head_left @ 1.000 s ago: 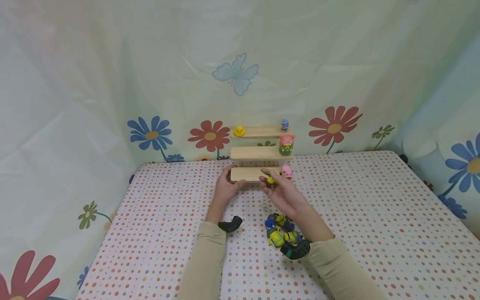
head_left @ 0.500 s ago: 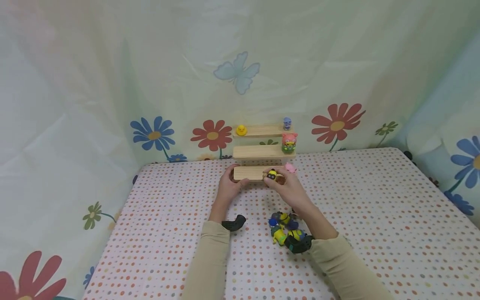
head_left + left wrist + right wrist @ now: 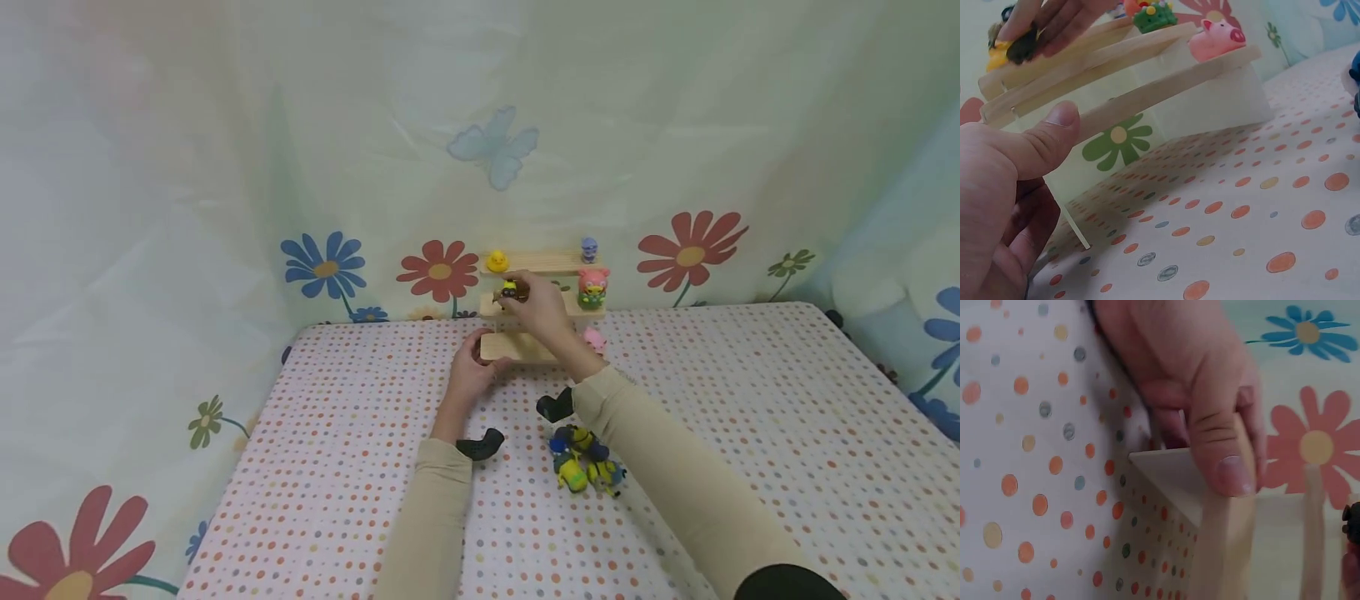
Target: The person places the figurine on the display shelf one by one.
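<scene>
My left hand (image 3: 471, 375) grips the left end of the lowest board of a three-tier wooden shelf (image 3: 517, 347). In the left wrist view its thumb lies on the board's front edge. A small yellow-and-black figurine (image 3: 509, 289) is pinched in the fingers of my right hand (image 3: 542, 308), over the left end of the middle board. Whether it touches that board I cannot tell. The yellow rubber duck (image 3: 497, 261) sits just behind, on the top board's left end. In the right wrist view, only a dark bit of the figurine (image 3: 1352, 522) shows at the right edge.
At the shelf's right end stand a blue figurine (image 3: 589, 249) on top, a pink-and-green figurine (image 3: 593, 287) in the middle and a pink pig (image 3: 1217, 40) below. A pile of yellow-and-blue figurines (image 3: 572, 475) lies on the dotted tablecloth (image 3: 360, 483), near my right forearm.
My right hand has carried the figurine from before the lowest board up and left to the middle board. My left hand keeps its grip on the shelf. The head view has shifted slightly.
</scene>
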`<state>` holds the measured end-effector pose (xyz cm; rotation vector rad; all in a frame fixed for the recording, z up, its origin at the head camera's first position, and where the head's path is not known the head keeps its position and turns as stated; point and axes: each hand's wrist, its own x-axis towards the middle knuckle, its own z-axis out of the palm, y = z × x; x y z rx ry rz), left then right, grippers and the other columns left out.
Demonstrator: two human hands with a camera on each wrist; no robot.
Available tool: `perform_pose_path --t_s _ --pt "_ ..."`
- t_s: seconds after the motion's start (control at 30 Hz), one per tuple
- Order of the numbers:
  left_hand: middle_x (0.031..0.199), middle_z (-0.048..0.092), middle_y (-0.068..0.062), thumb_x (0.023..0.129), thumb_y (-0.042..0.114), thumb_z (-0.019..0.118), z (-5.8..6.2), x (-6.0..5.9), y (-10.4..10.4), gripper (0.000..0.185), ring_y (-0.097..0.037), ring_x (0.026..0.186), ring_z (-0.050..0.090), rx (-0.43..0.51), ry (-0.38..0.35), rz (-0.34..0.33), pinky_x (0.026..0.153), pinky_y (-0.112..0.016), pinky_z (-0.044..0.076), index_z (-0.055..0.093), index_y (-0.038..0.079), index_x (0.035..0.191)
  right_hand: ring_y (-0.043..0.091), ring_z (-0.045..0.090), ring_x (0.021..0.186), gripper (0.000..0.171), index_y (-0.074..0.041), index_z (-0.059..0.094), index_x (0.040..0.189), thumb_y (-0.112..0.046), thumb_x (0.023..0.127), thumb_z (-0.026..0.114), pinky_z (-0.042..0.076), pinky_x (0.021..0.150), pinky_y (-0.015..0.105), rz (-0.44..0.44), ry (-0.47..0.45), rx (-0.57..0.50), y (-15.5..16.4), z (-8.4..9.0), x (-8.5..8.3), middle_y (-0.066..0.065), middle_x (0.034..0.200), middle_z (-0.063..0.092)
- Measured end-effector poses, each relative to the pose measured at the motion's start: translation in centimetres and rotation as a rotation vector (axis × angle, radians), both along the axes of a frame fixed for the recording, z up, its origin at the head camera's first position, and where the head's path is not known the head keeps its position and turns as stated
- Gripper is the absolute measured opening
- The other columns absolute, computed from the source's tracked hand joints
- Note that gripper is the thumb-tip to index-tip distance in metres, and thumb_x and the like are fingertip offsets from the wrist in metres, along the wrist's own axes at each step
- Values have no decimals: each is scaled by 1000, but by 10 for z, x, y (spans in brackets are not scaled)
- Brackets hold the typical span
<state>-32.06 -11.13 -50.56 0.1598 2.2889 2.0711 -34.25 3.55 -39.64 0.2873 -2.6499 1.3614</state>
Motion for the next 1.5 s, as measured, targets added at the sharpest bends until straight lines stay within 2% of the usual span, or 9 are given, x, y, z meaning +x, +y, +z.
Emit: perform_pose_path --t_s 0.3,0.5,0.73,0.97,1.07,1.2,1.27,1.37,1.5 --pt "128 56 -8 78 12 79 -7 0 13 65 -20 116 57 18 25 8 95 -33 50 47 10 135 25 64 100 39 -8 59 124 -18 88 69 53 86 38 -14 70 70 -3 -15 -13 12 112 66" --pt "128 56 -7 78 12 79 -6 -1 15 65 -19 116 57 10 23 15 94 -32 50 47 12 134 25 64 99 42 -8 58 126 -14 87 70 53 86 38 -12 100 94 -2 -13 -14 12 112 66" --pt "131 55 -8 76 11 80 -5 -1 16 67 -21 119 56 3 10 37 98 -33 48 47 12 135 28 60 109 48 -8 54 130 -15 86 71 50 91 43 15 85 167 -1 -13 -12 14 121 62" --pt "129 56 -9 76 11 80 -3 -1 16 70 -22 117 56 18 11 39 97 -34 49 45 8 136 29 59 109 52 -11 51 134 -12 86 71 50 91 42 5 86 179 5 -7 -8 15 121 61" --pt "129 56 -10 75 12 81 -3 -1 16 72 -23 117 57 15 17 39 96 -34 49 45 7 137 31 58 113 56 -11 47 138 -10 86 69 49 94 43 19 92 144 15 0 5 17 124 58" --pt "133 54 -10 75 18 81 -4 -1 15 73 -22 119 55 -6 8 38 96 -33 49 44 10 138 33 58 112 51 -5 47 136 -11 89 65 50 94 42 98 70 143 36 -1 39 20 125 56" --pt "135 53 -9 75 21 81 -4 0 12 74 -21 121 54 -26 7 41 97 -34 49 44 11 139 31 60 108 46 -3 52 132 -13 89 66 52 92 41 182 30 247 44 -7 60 19 123 58" --pt "136 52 -11 75 24 81 -5 2 7 77 -23 122 54 -58 22 47 98 -37 48 42 11 140 28 62 103 43 -7 58 126 -21 87 70 52 86 43 341 -94 481 49 -15 92 15 119 61" --pt "137 51 -13 75 26 81 -6 2 3 81 -25 123 53 -78 44 43 100 -40 47 40 9 142 20 58 92 49 -16 62 121 -29 77 80 51 77 43 472 -257 703 46 -25 126 5 111 60"
